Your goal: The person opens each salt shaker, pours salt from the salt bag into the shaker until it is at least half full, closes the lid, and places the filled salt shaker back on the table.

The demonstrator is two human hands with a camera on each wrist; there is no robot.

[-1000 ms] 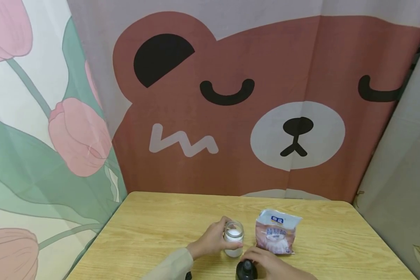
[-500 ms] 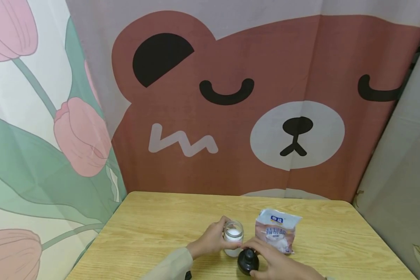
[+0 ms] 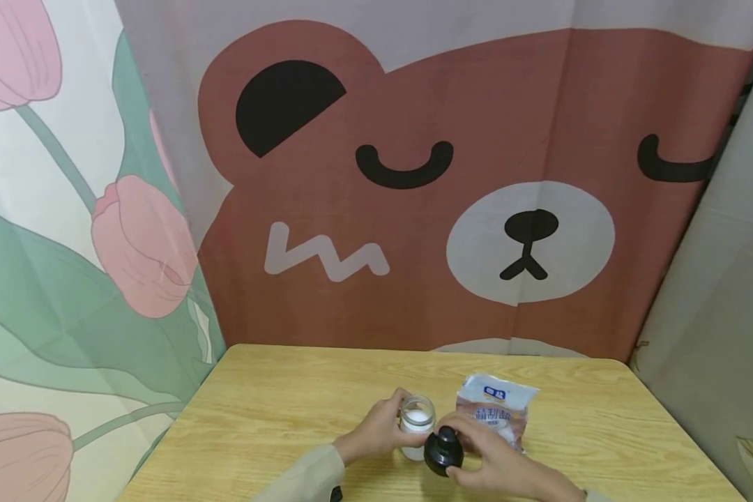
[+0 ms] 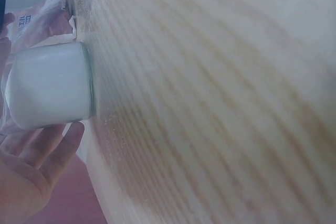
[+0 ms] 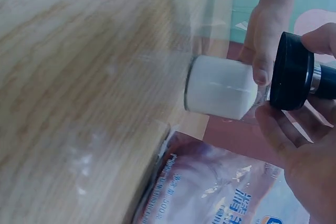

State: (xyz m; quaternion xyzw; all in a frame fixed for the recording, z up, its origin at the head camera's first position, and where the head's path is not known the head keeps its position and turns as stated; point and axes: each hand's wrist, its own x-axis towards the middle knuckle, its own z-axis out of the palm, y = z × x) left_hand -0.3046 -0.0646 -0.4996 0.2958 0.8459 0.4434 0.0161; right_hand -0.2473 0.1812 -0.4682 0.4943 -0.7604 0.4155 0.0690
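Observation:
A glass jar (image 3: 413,450) with white contents stands uncapped on the table, its open mouth facing up. My left hand (image 3: 378,430) grips it near the neck, thumb across the near side; the left wrist view shows its fingers (image 4: 62,156) beside the glass. In my right hand (image 3: 491,457) is a black lid (image 3: 443,453) with a knob on top, pinched by the rim between thumb and fingers. The right wrist view has the lid (image 5: 292,72) raised close to the mouth of the jar (image 5: 218,87), off to one side.
A pink and white plastic bag (image 3: 496,404) with printed characters stands just behind my right hand, partly covered by it. The wooden table (image 3: 301,390) reaches back to a curtain (image 3: 326,314) with a bear print. White specks (image 4: 113,124) lie by the jar's base.
My right hand has brought the black lid up from the near edge of view toward the jar's mouth. The left hand and the jar have stayed in place.

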